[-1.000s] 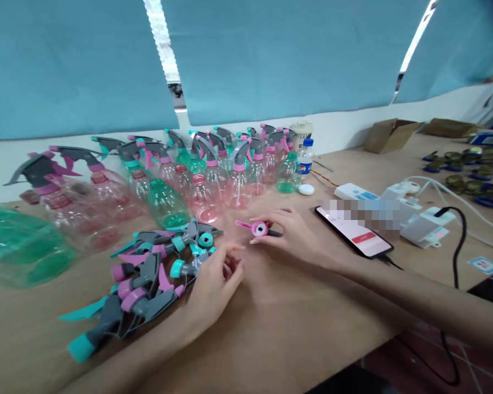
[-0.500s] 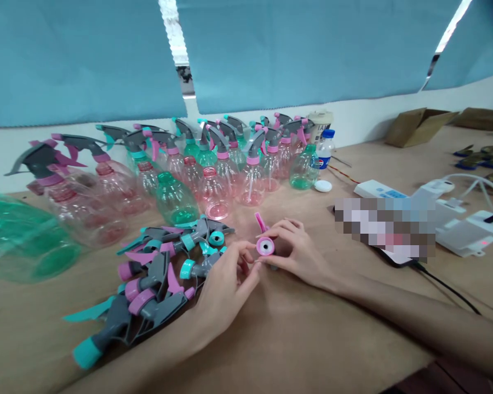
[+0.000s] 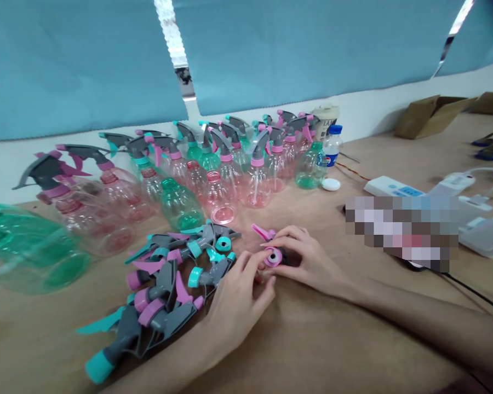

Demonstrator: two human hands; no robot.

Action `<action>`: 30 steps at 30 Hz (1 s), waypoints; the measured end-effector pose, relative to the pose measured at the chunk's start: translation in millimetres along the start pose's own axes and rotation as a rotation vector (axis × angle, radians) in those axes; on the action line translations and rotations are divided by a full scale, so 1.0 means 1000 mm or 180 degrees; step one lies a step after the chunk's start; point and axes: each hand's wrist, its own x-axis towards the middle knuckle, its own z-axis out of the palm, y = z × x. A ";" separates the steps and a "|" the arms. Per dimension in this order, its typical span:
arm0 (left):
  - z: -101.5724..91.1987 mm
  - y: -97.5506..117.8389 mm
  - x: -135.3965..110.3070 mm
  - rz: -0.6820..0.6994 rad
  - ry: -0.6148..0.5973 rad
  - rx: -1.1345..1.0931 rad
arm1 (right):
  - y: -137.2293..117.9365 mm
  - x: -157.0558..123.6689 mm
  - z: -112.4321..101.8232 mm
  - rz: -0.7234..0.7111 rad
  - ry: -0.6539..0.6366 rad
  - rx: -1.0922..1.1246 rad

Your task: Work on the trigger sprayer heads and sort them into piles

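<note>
My right hand (image 3: 308, 261) grips a spray-trigger head (image 3: 272, 253) with a pink cap and pink lever, its open cap turned toward me, just above the brown table (image 3: 320, 339). My left hand (image 3: 239, 302) is pinched at the cap's rim, fingertips touching it; whatever small thing it may hold is hidden. Left of my hands lies a pile of loose trigger heads (image 3: 168, 279), grey with pink or teal caps. Behind them stand pink and green clear bottles (image 3: 230, 175), several capped with triggers, some open-necked.
Large green and pink bottles (image 3: 28, 249) lie at the left. A small water bottle (image 3: 332, 146) and a white lid (image 3: 331, 184) sit behind. A phone, white power strip (image 3: 394, 187), chargers and cables are at the right; cardboard boxes (image 3: 429, 114) stand far right.
My left hand has moved right from the pile to meet the trigger head. My right hand has drawn the head nearer and turned its cap toward me. The camera has shifted left.
</note>
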 end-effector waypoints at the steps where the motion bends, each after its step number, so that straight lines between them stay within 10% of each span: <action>1: 0.000 0.000 0.000 0.0008 -0.0024 -0.0016 | 0.000 0.000 0.000 0.0029 -0.0013 0.0069; 30: -0.003 -0.001 0.008 -0.0112 -0.0076 -0.0676 | 0.003 0.000 -0.002 -0.0209 -0.0047 0.0199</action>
